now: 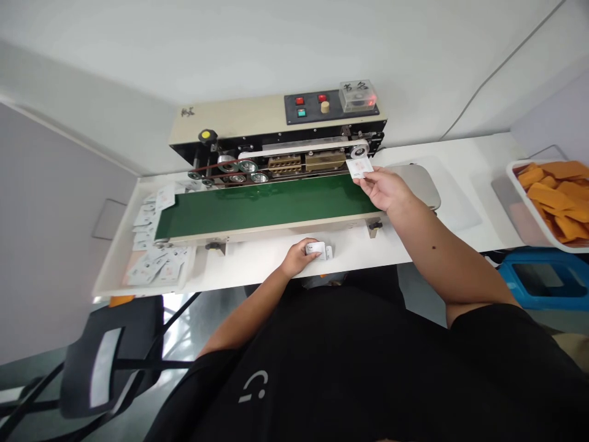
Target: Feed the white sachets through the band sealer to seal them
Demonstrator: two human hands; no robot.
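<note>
My right hand point(384, 187) pinches a small white sachet point(359, 167) by its lower right corner. The sachet's upper edge is at the right-end pulley and belt of the band sealing machine point(239, 120), above the green conveyor belt point(267, 205). Whether that edge has entered the belts I cannot tell. Low on the white table, in front of the conveyor, my left hand point(298, 258) is closed around a small stack of white sachets point(315, 248). Another white piece peeks out just right of that stack.
At the conveyor's left end a white tray point(108, 270) holds many printed white sachets point(159, 267). A white bin point(519, 202) of orange packets point(559, 193) stands at the right, above a blue container point(543, 279). A black chair point(115, 356) is at lower left.
</note>
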